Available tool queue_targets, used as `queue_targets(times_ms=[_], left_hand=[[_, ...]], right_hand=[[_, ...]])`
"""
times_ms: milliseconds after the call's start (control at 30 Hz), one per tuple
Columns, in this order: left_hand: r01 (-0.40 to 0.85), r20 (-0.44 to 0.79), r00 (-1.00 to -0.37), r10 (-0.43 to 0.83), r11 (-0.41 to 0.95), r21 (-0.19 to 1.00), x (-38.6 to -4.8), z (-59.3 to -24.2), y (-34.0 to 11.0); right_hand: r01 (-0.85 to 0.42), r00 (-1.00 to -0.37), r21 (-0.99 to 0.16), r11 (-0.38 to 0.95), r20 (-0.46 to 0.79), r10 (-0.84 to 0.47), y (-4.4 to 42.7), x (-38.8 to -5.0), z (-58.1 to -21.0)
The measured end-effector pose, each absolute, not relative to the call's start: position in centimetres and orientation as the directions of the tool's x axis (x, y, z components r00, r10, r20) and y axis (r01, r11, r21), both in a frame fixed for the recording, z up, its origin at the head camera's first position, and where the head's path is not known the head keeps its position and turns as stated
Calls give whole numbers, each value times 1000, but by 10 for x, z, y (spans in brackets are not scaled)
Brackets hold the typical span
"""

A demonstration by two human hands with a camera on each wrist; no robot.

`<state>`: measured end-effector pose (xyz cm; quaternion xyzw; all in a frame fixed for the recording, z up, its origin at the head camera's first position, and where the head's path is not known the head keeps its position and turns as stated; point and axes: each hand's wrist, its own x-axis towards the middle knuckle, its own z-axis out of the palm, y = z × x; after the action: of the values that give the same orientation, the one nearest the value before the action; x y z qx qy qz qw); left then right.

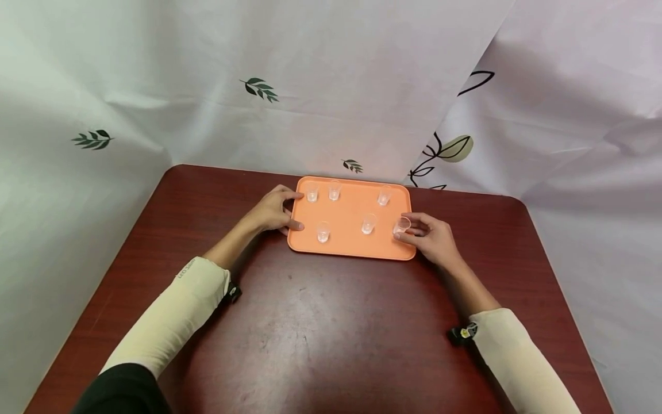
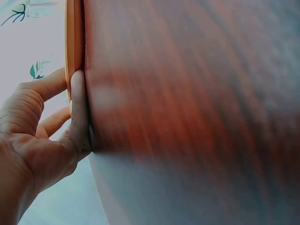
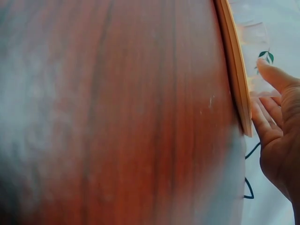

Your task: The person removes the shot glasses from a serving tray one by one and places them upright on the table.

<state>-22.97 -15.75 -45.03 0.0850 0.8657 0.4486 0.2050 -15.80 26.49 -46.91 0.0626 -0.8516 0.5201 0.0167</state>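
White leaf-printed fabric (image 1: 196, 52) hangs beyond a glossy red-brown table (image 1: 310, 322). The left hand (image 1: 273, 211) grips an orange rectangular tray (image 1: 350, 202) at nine o'clock; the right hand (image 1: 435, 237) pinches a small clear cup (image 1: 402, 225) near four. Positioning that cup seems underway; next calls for steady, light fingers.

Wears a cream left sleeve (image 1: 168, 319), close-fitting and lightly creased, with small dark lettering (image 1: 186, 268) by the far cuff, too tiny to read. Shows a black sleeve (image 1: 124, 391) at the near end on the left, meeting the cream cloth along a curved edge. Carries a small black left device (image 1: 234, 293) beside the cuff, lightly marked. On the right, wears a matching cream right sleeve (image 1: 519, 362), softly wrinkled, with a black right device (image 1: 455, 336) at the far cuff, bearing a yellow spot (image 1: 465, 333).
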Motion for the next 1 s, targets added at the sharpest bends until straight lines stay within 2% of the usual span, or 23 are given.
queue_targets(times_ms=[333,733,1000], left_hand=[[-68,-327,-883,337,597,799,-232,-446,-154],[-30,-298,-895,331,624,781,-234,-445,-150],[-40,-306,-895,325,623,781,-233,-446,-151]], right_hand=[[-167,-985,-891,422,139,-97,261,-158,-470],[-171,-985,-875,452,137,-108,264,-160,-468],[-169,-985,-899,404,138,-106,265,-162,-461]])
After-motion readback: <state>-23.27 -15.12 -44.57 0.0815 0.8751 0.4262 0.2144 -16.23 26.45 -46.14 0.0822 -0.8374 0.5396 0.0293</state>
